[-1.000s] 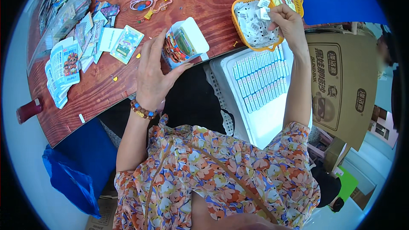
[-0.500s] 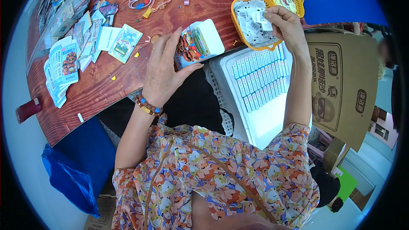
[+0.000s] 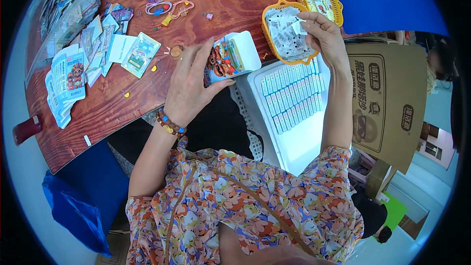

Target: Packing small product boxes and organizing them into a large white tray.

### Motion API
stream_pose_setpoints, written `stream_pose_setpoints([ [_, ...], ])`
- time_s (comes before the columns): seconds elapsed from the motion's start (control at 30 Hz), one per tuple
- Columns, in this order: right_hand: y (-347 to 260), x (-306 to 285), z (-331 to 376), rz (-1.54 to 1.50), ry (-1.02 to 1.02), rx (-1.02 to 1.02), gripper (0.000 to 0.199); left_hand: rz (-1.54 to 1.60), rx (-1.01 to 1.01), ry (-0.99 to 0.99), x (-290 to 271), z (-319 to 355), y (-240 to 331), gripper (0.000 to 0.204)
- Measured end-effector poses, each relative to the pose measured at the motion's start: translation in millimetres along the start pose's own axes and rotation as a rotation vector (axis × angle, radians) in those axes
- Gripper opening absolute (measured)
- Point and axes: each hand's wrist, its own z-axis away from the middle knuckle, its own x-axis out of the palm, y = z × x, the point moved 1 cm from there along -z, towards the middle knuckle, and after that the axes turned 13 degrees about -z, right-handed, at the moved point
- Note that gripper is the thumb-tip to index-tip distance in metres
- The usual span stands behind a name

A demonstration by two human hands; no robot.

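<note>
My left hand is curled around a small open carton with cartoon figures on its side, held at the table's near edge. Its white flap stands up, and a colourful card or packet shows inside the opening. My right hand pinches a small white packet between thumb and fingertips. That packet is just above a yellow basket filled with similar white, dark-printed packets.
A second yellow basket holds printed packets. Below, a white tray carries rows of small boxes. Flattened cartons, cards and elastic cords lie on the red-brown table. A large cardboard box stands right.
The whole view has shifted slightly. My right hand still pinches the packet over the basket, its position little altered, and my left hand keeps its hold on the carton.
</note>
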Motion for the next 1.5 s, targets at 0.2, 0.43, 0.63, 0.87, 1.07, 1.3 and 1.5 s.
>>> stream_pose_setpoints([
  [0.2, 2.3, 10.0, -1.0, -0.014, 0.025, 0.011, 0.01, -0.057, 0.019, 0.06, 2.8, -2.2, -3.8, 0.086],
  [0.43, -27.0, 81.4, 47.2, 0.183, -0.075, -0.331, 0.003, -0.129, 0.029, 0.089, 12.7, -16.6, 7.9, 0.081],
  [0.63, 4.2, 114.8, 42.8, 0.899, -0.152, -0.544, 0.014, -0.117, 0.001, 0.003, 12.0, -16.2, 11.1, 0.074],
  [0.87, -13.7, 118.2, 53.6, 0.717, -0.179, -0.332, 0.023, -0.053, -0.02, -0.044, 16.4, -18.5, 2.8, 0.075],
  [1.07, -9.5, 96.6, 35.1, 0.484, -0.104, -0.508, 0.029, -0.026, -0.074, -0.04, 9.0, -19.5, -3.3, 0.075],
  [1.3, -16.4, -64.8, -32.6, 0.268, 0.447, -0.519, 0.018, -0.008, -0.122, 0.033, 2.1, 5.4, -7.0, 0.075],
  [1.5, -10.7, -58.0, -82.8, 0.78, 0.327, -0.241, 0.027, -0.043, -0.179, 0.149, -1.0, 28.2, -21.5, 0.086],
])
